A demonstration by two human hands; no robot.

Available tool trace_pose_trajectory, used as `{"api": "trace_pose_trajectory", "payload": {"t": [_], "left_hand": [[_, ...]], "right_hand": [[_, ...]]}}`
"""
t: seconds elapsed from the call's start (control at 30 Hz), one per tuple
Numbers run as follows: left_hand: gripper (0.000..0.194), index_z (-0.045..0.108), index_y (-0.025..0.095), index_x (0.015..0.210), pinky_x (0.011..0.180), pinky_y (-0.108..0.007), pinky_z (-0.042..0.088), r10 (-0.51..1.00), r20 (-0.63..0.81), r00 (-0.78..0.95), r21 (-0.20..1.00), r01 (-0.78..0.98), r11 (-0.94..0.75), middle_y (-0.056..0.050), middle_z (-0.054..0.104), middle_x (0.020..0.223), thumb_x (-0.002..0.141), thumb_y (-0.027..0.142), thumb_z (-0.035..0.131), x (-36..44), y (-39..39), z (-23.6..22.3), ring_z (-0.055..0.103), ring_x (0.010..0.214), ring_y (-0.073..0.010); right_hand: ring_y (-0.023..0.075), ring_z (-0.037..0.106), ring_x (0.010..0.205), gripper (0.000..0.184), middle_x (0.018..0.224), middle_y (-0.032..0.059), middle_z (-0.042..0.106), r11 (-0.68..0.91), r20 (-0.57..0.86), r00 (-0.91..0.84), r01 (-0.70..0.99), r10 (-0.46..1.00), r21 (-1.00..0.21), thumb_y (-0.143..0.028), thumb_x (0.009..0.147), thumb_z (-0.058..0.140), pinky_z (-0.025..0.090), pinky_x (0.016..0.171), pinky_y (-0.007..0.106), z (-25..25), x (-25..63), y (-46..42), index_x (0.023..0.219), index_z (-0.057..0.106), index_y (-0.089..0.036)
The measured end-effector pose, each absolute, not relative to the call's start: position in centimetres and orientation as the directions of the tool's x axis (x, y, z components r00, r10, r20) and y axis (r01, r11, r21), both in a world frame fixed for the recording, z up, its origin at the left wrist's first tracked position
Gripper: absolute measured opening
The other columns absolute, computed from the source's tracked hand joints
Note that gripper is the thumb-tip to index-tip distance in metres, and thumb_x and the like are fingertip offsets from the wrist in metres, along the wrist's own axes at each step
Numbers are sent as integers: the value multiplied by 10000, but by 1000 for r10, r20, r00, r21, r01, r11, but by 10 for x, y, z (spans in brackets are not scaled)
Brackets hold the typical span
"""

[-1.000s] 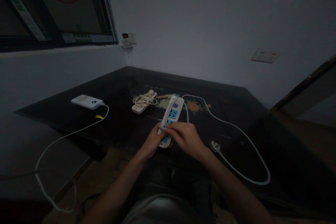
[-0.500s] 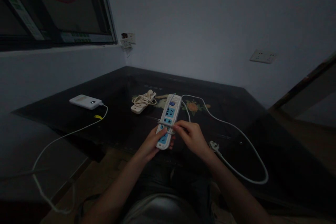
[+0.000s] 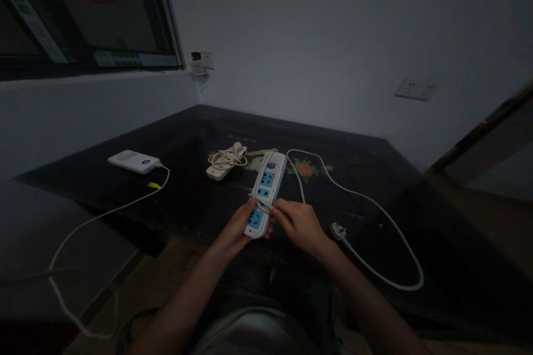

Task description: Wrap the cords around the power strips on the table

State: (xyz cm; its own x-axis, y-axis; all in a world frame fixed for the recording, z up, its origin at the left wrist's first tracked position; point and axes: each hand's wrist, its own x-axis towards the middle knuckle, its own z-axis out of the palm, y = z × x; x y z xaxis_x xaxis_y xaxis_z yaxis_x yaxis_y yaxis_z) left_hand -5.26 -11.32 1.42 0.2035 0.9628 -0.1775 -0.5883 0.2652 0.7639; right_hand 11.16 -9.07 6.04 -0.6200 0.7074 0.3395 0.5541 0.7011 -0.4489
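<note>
A white power strip [image 3: 270, 176] with blue sockets is tilted in front of me over the dark table. My left hand [image 3: 239, 227] is closed around its near end, thumb along the left edge and fingertips showing at the right side. Across the strip's lower sockets runs its pale cord [image 3: 262, 204]. My right hand [image 3: 297, 223] pinches that cord at the strip's right edge. From there the cord loops over the table to the right and ends in a plug [image 3: 339, 231] near my right forearm.
Left of centre lies a second power strip [image 3: 220, 171] with its cord bundled on top. A white box-shaped device [image 3: 134, 161] with a cable sits at the table's left. Wall sockets [image 3: 415, 89] are on the wall behind the dark table [image 3: 233, 122].
My right hand has drawn the cord slightly down and left, so it now slants across the strip. My left thumb has shifted from the strip's face to its left edge.
</note>
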Motion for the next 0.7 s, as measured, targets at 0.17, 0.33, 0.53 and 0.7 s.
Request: {"api": "trace_pose_trajectory", "payload": {"t": [0.17, 0.33, 0.53, 0.7], "left_hand": [[494, 620, 93, 869, 420, -257, 509, 973, -178, 144, 792, -566, 229, -70, 671, 633, 741, 569, 654, -50, -114, 13, 620, 469, -165], [552, 622, 87, 818, 420, -251, 501, 991, -96, 93, 839, -528, 131, -66, 665, 600, 657, 609, 700, -50, -118, 18, 604, 436, -159], [571, 626, 77, 812, 406, -249, 483, 997, -40, 59, 858, -510, 64, -73, 670, 591, 642, 618, 696, -54, -122, 24, 591, 416, -159], [549, 620, 82, 857, 422, -267, 493, 996, -50, 76, 845, -528, 83, -87, 678, 603, 690, 604, 656, -59, -124, 23, 601, 440, -172]], "right_hand": [[155, 584, 670, 236, 734, 29, 656, 758, 327, -684, 577, 652, -304, -280, 959, 399, 322, 603, 241, 62, 112, -92, 827, 581, -206], [142, 575, 663, 238, 709, 10, 627, 746, 335, -679, 502, 654, -438, -278, 958, 411, 337, 617, 228, 63, 113, -94, 798, 570, -203], [110, 530, 620, 288, 677, -13, 571, 666, 301, -686, 355, 663, -656, -321, 953, 435, 332, 594, 210, 65, 117, -92, 738, 565, -179], [94, 426, 545, 346, 587, -40, 461, 609, 264, -691, 315, 673, -728, -403, 922, 477, 284, 533, 212, 66, 124, -85, 678, 550, -167]]}}
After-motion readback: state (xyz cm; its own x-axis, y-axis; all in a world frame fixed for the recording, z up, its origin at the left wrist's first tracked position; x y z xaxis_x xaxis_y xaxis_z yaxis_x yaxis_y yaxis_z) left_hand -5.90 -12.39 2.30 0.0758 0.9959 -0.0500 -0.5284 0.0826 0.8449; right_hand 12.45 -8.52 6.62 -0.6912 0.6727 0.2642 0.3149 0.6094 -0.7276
